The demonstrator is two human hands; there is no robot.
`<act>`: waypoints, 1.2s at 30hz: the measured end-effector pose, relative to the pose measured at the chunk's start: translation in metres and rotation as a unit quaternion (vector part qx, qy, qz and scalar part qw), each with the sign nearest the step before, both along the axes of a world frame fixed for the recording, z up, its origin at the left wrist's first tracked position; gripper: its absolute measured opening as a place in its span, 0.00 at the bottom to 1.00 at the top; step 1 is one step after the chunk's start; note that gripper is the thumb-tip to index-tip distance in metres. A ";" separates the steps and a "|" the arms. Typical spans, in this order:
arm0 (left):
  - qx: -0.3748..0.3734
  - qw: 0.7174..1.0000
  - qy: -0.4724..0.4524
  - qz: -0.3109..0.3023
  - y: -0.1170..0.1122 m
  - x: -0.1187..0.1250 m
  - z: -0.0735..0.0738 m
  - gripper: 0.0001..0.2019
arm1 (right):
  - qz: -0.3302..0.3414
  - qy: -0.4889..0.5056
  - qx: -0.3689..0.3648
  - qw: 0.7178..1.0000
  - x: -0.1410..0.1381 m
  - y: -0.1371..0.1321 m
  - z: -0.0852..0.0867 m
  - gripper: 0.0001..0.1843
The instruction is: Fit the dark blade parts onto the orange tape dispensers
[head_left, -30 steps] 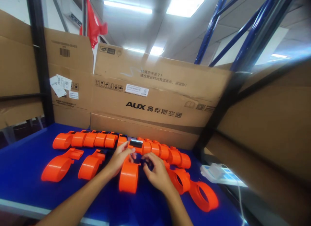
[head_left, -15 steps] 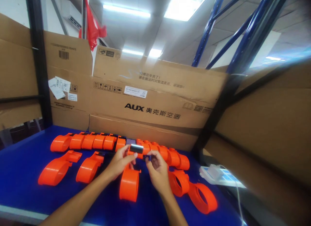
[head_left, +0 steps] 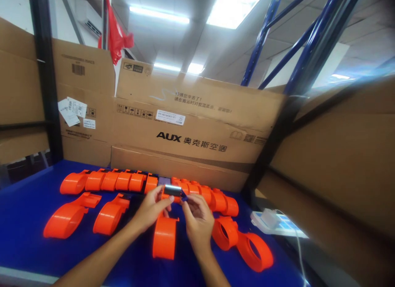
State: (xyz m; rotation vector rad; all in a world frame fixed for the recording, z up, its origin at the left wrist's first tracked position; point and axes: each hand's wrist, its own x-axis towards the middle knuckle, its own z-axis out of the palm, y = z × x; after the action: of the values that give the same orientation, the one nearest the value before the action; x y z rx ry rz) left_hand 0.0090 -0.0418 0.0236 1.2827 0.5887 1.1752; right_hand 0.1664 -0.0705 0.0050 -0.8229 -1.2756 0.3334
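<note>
While above the orange clip [head_left: 164, 237], both hands, left hand [head_left: 151, 208] and right hand [head_left: 197, 217], pinching a small dark part [head_left: 173, 191].

We cannot make out the small dark part [head_left: 173, 191] pinched between our left hand [head_left: 150, 210] and right hand [head_left: 197, 219]; fingers cover it.

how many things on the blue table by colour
Orange curved plastic band pieces, loose in the front row: 5
Orange pieces packed in the back row: too overlapped to count
Small dark rectangular module, held by both hands: 1
White power strip: 1
Total countable: 7
</note>
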 end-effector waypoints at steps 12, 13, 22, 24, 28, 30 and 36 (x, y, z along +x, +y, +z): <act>0.011 1.000 -0.012 0.023 0.002 0.000 -0.002 0.20 | -0.077 -0.150 0.063 0.984 -0.004 -0.013 0.007 0.14; 0.006 1.000 -0.012 0.023 0.002 0.000 -0.002 0.21 | -0.086 -0.159 0.072 0.981 -0.003 -0.013 0.007 0.14; -0.012 0.999 -0.026 0.016 0.001 0.002 -0.002 0.22 | -0.105 -0.188 0.104 0.971 -0.002 -0.014 0.011 0.12; -0.014 0.999 -0.036 0.008 0.001 0.001 -0.002 0.21 | -0.102 -0.182 0.098 0.973 -0.002 -0.015 0.010 0.11; -0.028 0.997 -0.064 -0.017 0.000 0.001 0.001 0.22 | -0.066 -0.101 0.041 0.992 -0.001 -0.011 0.007 0.13; -0.043 0.995 -0.071 -0.047 -0.003 0.002 0.003 0.28 | -0.014 -0.045 -0.011 0.999 0.001 -0.007 0.006 0.19; -0.107 0.978 -0.061 -0.168 -0.017 0.004 0.002 0.39 | 0.225 0.041 -0.169 0.959 0.002 -0.012 0.015 0.27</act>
State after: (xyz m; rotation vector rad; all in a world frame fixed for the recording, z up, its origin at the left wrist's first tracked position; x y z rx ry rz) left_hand 0.0132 -0.0584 0.0258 1.0688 0.3778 0.8770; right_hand 0.1685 -0.0825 0.0200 -0.7862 -1.3394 0.9621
